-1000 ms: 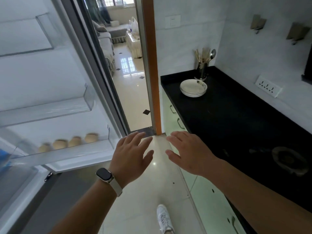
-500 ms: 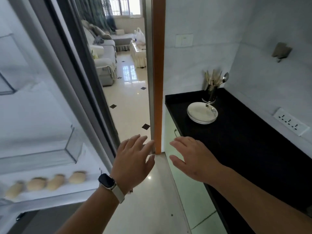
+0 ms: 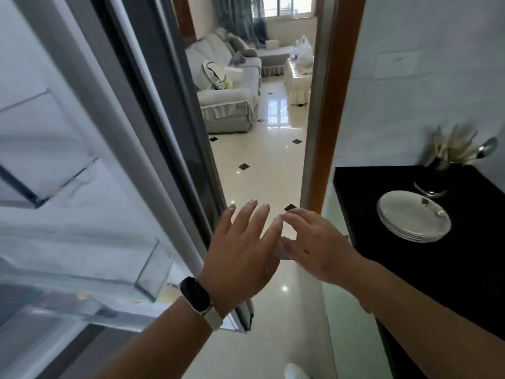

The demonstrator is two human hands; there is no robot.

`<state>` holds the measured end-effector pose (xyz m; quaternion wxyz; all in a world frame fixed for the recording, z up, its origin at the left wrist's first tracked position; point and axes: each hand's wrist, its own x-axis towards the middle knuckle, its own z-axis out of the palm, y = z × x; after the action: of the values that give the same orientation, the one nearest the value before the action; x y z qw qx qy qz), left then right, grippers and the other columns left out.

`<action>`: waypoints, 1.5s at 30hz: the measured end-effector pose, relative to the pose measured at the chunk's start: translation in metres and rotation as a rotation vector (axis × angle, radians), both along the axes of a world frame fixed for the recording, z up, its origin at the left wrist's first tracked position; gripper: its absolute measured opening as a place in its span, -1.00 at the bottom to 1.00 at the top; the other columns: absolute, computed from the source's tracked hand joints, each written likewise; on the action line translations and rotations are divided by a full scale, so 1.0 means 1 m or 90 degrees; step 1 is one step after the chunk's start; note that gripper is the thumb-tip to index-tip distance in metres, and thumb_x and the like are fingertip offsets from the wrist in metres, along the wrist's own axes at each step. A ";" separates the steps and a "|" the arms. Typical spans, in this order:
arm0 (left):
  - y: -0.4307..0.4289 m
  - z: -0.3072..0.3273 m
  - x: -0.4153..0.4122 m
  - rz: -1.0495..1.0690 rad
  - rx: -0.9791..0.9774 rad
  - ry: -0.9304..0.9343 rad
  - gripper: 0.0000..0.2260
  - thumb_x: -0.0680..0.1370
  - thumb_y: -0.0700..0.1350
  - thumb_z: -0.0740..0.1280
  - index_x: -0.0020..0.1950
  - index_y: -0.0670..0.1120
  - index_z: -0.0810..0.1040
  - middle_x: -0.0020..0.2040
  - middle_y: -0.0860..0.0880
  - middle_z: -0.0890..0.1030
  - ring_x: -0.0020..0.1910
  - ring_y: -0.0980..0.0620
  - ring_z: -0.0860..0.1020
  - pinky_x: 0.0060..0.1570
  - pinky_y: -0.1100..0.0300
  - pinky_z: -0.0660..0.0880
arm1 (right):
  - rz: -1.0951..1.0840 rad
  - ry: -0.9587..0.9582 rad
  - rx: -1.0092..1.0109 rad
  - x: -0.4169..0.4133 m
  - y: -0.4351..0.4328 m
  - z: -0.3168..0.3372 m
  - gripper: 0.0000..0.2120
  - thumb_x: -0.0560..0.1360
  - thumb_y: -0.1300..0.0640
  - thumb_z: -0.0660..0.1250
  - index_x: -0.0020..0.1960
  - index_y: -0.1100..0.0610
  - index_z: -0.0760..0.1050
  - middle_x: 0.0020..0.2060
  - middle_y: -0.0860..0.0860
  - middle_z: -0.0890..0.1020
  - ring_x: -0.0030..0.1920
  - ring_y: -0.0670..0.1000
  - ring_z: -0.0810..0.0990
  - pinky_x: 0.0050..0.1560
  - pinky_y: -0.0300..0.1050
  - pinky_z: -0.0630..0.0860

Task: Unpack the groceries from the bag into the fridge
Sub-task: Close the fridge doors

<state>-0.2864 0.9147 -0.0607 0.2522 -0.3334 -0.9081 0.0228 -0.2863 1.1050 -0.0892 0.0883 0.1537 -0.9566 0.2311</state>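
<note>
The bag [image 3: 304, 49], a white plastic one that I take to be the groceries, sits well beyond both hands, straight ahead and a little right of the fingertips, on a low skirted table [image 3: 296, 83] in the far room. Between it and the hands lie the doorway [image 3: 328, 105] and a stretch of glossy tile. The left hand [image 3: 240, 258] and right hand [image 3: 317, 250] are held out side by side at waist height, fingers straight and spread, gripping nothing; whether their fingertips touch I cannot tell. Just left of the left hand stands the open fridge door [image 3: 82, 187], its clear shelf [image 3: 147, 272] blurred. Right of the right hand runs a black counter [image 3: 464, 269] with stacked plates [image 3: 412, 217] and a utensil pot [image 3: 437, 176]. A grey sofa [image 3: 226, 105] stands beyond the hands, to the left.

The step looks like going to fetch the bag. To do it well I would walk clear of the fridge door's edge beside the left hand, tread carefully on that shiny floor, and take the bag by both handles, supporting it from below if it sags, so nothing spills on the way back
</note>
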 end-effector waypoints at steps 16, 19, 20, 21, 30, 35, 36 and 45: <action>0.009 0.008 0.028 0.342 -0.139 0.043 -0.65 0.50 0.00 0.36 0.25 -0.11 0.60 0.36 -0.16 0.53 0.42 -0.14 0.39 0.52 -0.08 -0.08 | 0.472 -0.095 -0.153 -0.100 -0.057 -0.012 -0.48 0.44 -0.22 0.10 0.38 -0.18 0.28 0.22 -0.20 0.46 0.19 -0.22 0.41 0.21 -0.19 0.46; 0.001 0.004 0.038 0.371 -0.171 0.093 -0.62 0.55 0.06 0.30 0.29 -0.10 0.58 0.39 -0.15 0.51 0.45 -0.13 0.35 0.51 -0.13 -0.08 | 0.526 -0.097 -0.191 -0.096 -0.060 -0.011 -0.48 0.49 -0.21 0.11 0.43 -0.14 0.28 0.29 -0.12 0.49 0.23 -0.24 0.39 0.24 -0.24 0.40; -0.003 0.002 0.041 0.378 -0.181 0.113 -0.61 0.56 0.07 0.30 0.30 -0.09 0.58 0.41 -0.15 0.49 0.47 -0.13 0.33 0.50 -0.16 -0.06 | 0.536 -0.096 -0.193 -0.096 -0.062 -0.013 -0.50 0.51 -0.20 0.12 0.43 -0.15 0.28 0.29 -0.11 0.50 0.24 -0.20 0.42 0.24 -0.19 0.43; -0.008 0.000 0.044 0.385 -0.192 0.135 -0.61 0.57 0.08 0.30 0.31 -0.09 0.58 0.44 -0.14 0.46 0.49 -0.13 0.28 0.49 -0.19 -0.04 | 0.544 -0.099 -0.191 -0.095 -0.064 -0.015 -0.53 0.53 -0.19 0.14 0.42 -0.16 0.28 0.27 -0.11 0.51 0.23 -0.17 0.46 0.22 -0.13 0.48; -0.050 -0.014 0.083 0.364 -0.261 0.269 -0.57 0.51 0.08 0.38 0.35 0.00 0.55 0.50 -0.04 0.35 0.52 -0.08 0.20 0.50 -0.13 0.01 | 0.596 -0.077 -0.199 -0.060 -0.087 -0.019 -0.60 0.55 -0.17 0.17 0.37 -0.13 0.32 0.12 -0.14 0.57 0.04 -0.11 0.56 0.01 -0.02 0.55; -0.076 -0.020 0.119 0.339 -0.208 0.304 -0.50 0.48 0.10 0.43 0.39 0.00 0.48 0.49 -0.03 0.35 0.52 -0.05 0.21 0.50 -0.11 0.03 | 0.619 -0.076 -0.164 -0.025 -0.108 -0.018 -0.60 0.52 -0.19 0.18 0.32 -0.11 0.31 0.11 -0.15 0.56 0.05 -0.23 0.47 0.02 -0.11 0.55; -0.083 -0.022 0.127 0.341 -0.193 0.311 -0.49 0.47 0.11 0.43 0.39 0.01 0.48 0.50 -0.04 0.34 0.53 -0.04 0.21 0.51 -0.11 0.03 | 0.625 -0.069 -0.151 -0.017 -0.114 -0.018 -0.59 0.52 -0.19 0.19 0.32 -0.10 0.31 0.11 -0.14 0.56 0.04 -0.24 0.46 0.02 -0.11 0.55; -0.134 -0.040 0.217 0.421 -0.058 0.327 -0.46 0.49 0.07 0.43 0.43 0.01 0.41 0.50 -0.02 0.28 0.56 -0.05 0.18 0.46 -0.15 0.20 | 0.736 -0.050 -0.007 0.049 -0.184 -0.015 -0.53 0.52 -0.29 0.13 0.35 -0.13 0.24 0.19 -0.16 0.50 0.08 -0.17 0.51 0.06 -0.12 0.56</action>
<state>-0.0691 0.7809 -0.1003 0.4347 -0.0179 -0.8718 0.2252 -0.2368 0.9206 -0.1046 -0.0869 0.6422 -0.7187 0.2521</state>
